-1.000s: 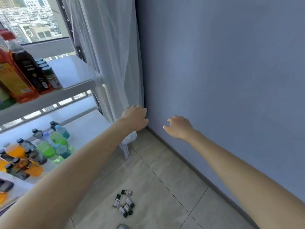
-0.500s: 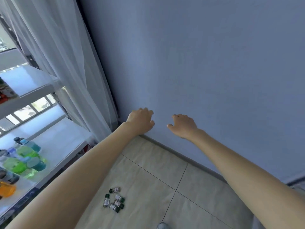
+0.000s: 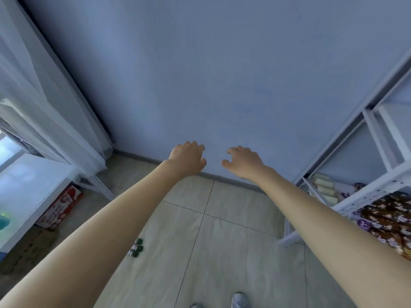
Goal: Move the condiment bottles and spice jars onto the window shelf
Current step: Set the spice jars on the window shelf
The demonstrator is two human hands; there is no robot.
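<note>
Both hands reach forward at mid-frame, the left hand (image 3: 188, 157) and right hand (image 3: 243, 161) near each other, fingers loosely curled and holding nothing, in front of the smooth blue-grey wall (image 3: 222, 74). Small jars (image 3: 136, 248) with dark green caps lie clustered on the pale tiled floor (image 3: 233, 241) at lower centre, partly hidden by the left forearm. They look light, hard and smooth, probably glass or stiff plastic, so likely breakable and prone to roll; grasping each around its body below the cap seems safest. At the left edge, a white window shelf (image 3: 29, 187) sits beside a sheer curtain (image 3: 44, 96). A white metal rack (image 3: 378, 174) of packaged goods fills the right.
</note>
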